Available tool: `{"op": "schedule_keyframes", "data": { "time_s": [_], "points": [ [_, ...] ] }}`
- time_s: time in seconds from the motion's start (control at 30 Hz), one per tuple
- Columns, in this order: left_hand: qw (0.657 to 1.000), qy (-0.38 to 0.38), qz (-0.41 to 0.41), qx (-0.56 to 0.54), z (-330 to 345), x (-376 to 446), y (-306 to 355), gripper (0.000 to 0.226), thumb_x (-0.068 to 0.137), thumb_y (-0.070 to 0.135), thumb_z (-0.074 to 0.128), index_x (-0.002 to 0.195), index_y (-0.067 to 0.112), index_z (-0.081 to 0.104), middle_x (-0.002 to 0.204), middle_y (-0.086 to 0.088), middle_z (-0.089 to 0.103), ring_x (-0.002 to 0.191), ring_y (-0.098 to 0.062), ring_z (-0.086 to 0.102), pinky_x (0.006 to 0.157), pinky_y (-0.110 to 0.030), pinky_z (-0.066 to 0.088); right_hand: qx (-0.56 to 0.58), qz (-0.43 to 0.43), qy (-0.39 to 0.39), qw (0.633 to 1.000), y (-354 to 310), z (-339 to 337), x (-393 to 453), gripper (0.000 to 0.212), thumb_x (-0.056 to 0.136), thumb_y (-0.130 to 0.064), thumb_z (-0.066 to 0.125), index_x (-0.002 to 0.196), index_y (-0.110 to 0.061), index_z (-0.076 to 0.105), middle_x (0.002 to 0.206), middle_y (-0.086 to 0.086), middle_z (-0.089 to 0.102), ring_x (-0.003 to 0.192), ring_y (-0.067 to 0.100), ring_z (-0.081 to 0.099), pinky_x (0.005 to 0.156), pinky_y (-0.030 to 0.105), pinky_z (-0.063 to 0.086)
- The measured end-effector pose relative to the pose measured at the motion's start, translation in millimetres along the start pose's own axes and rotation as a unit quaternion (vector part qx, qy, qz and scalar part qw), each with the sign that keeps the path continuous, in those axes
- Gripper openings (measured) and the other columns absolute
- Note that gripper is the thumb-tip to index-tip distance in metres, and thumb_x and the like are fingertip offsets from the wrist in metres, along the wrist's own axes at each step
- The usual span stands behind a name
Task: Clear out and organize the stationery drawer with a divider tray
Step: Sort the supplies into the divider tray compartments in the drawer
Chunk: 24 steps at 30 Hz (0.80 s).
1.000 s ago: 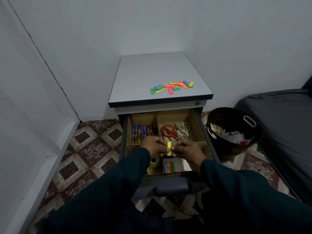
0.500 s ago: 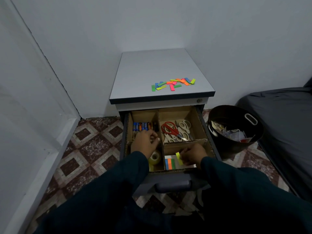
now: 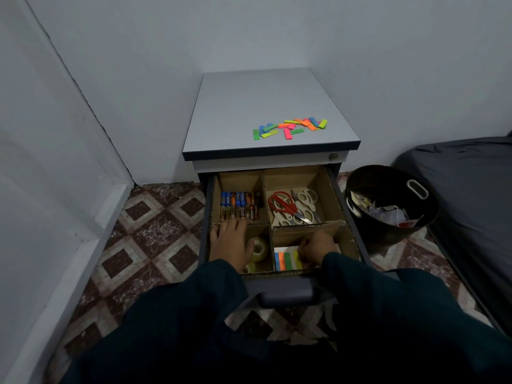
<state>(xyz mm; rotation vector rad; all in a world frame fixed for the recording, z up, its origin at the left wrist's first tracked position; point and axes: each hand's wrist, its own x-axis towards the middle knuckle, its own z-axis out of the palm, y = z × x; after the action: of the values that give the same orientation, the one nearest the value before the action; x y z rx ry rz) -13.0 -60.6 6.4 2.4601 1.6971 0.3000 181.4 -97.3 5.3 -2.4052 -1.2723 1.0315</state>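
Pale walls are meeting in a corner behind a small grey drawer cabinet [image 3: 266, 106], which is standing on a patterned tile floor [image 3: 155, 231]. Its top drawer [image 3: 285, 293] is hanging open toward me, and a cardboard divider tray [image 3: 328, 189] is sitting inside it, split into four compartments.

I am resting my left hand [image 3: 230, 239] with fingers spread flat over the tray's wall at 9 o'clock, above a roll of clear tape [image 3: 259, 249] in the near left compartment. My right hand [image 3: 315, 249] is curling down in the near right compartment, pinching a yellow sticky tab [image 3: 296, 256] beside the row of sorted tabs [image 3: 282, 261] lying blue, orange, green.

Batteries [image 3: 239, 205] are lying side by side in the far left compartment. Scissors [image 3: 293, 206], one pair red-handled and the others pale, are lying in the far right one.

Loose coloured tabs [image 3: 289, 127] are scattering across the cabinet top at 12 o'clock. At 3 o'clock a dark bin [image 3: 388, 225] is holding scraps of paper, just beside a dark mattress [image 3: 471, 189].
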Motion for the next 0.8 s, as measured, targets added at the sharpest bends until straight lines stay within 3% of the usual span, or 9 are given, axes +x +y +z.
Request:
{"op": "schedule_keyframes", "data": {
  "time_s": [0.1, 0.23, 0.47, 0.8],
  "points": [
    [1.000, -0.001, 0.005, -0.003, 0.6, -0.6, -0.2, 0.052, 0.093, 0.041, 0.049, 0.141, 0.027, 0.033, 0.140, 0.004, 0.039, 0.132, -0.017, 0.031, 0.110, -0.037, 0.017, 0.008, -0.004, 0.005, 1.000, 0.7, 1.8, 2.3, 0.021, 0.088, -0.006, 0.055, 0.103, 0.001, 0.067, 0.105, 0.016, 0.068, 0.101, 0.028, 0.065, 0.089, 0.038, 0.054],
    [1.000, -0.003, 0.006, -0.006, 0.9, -0.9, -1.1, 0.052, 0.093, 0.040, 0.049, 0.141, 0.027, 0.033, 0.140, 0.004, 0.037, 0.132, -0.016, 0.030, 0.109, -0.035, 0.020, 0.013, -0.012, 0.008, 1.000, 2.6, 3.2, 2.1, 0.016, 0.089, -0.006, 0.054, 0.095, 0.002, 0.067, 0.105, 0.016, 0.068, 0.100, 0.026, 0.064, 0.089, 0.036, 0.054],
    [1.000, -0.009, 0.005, -0.015, 0.7, -0.5, -0.8, 0.053, 0.093, 0.039, 0.050, 0.141, 0.026, 0.032, 0.142, 0.003, 0.036, 0.133, -0.016, 0.029, 0.108, -0.035, 0.023, 0.037, -0.014, 0.004, 0.999, 3.9, 3.8, 3.2, 0.018, 0.090, -0.008, 0.057, 0.101, 0.003, 0.067, 0.103, 0.016, 0.068, 0.095, 0.025, 0.066, 0.087, 0.037, 0.055],
    [1.000, -0.010, 0.003, -0.023, 0.5, -0.1, 0.0, 0.052, 0.092, 0.037, 0.051, 0.140, 0.025, 0.033, 0.140, 0.003, 0.037, 0.132, -0.017, 0.030, 0.106, -0.036, 0.026, 0.002, -0.041, 0.000, 0.999, 1.6, 1.1, -0.9, 0.023, 0.091, -0.006, 0.052, 0.103, 0.005, 0.068, 0.108, 0.017, 0.068, 0.103, 0.028, 0.063, 0.093, 0.039, 0.051]
  ]
}}
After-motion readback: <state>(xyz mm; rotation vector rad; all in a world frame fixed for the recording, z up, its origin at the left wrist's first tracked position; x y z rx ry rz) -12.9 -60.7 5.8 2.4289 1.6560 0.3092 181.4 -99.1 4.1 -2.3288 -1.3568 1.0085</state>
